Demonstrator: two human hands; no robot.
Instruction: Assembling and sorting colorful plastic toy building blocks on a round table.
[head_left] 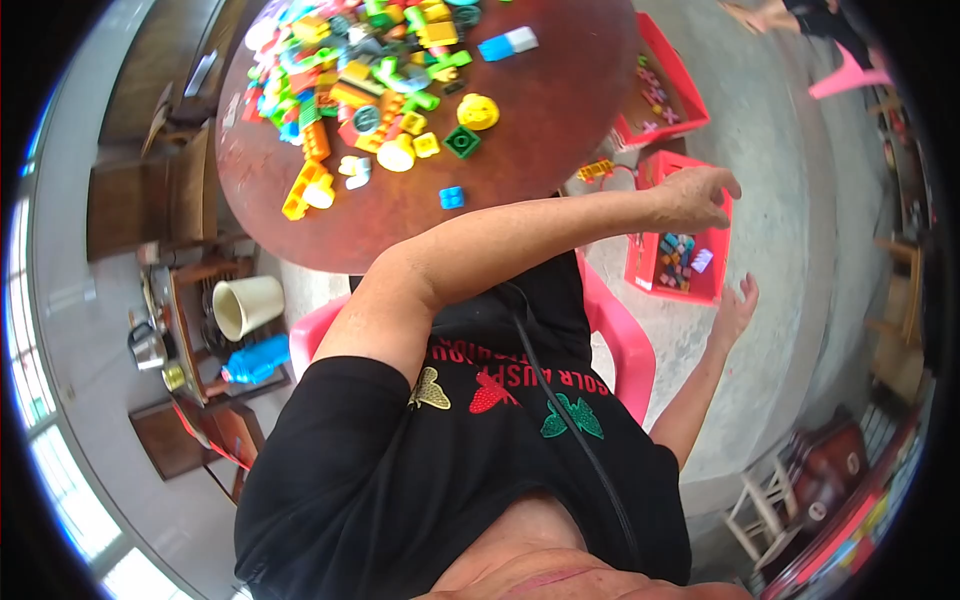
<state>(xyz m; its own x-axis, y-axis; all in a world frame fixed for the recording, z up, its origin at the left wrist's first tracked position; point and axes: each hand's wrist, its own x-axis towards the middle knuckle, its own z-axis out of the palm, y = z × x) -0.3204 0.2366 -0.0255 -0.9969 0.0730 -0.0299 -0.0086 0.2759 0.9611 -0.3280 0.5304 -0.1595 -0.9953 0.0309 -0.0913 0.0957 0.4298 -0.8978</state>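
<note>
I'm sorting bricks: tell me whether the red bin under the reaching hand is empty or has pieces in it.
Partly filled. The red bin holds a small cluster of coloured bricks; the left hand hovers above its rim.

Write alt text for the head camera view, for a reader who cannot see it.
A person seated on a pink plastic chair reaches the left hand across their body, over a red bin of small building bricks on the concrete floor, while the right hand hovers open beside it. A round brown table holds a pile of colourful toy bricks.
</note>
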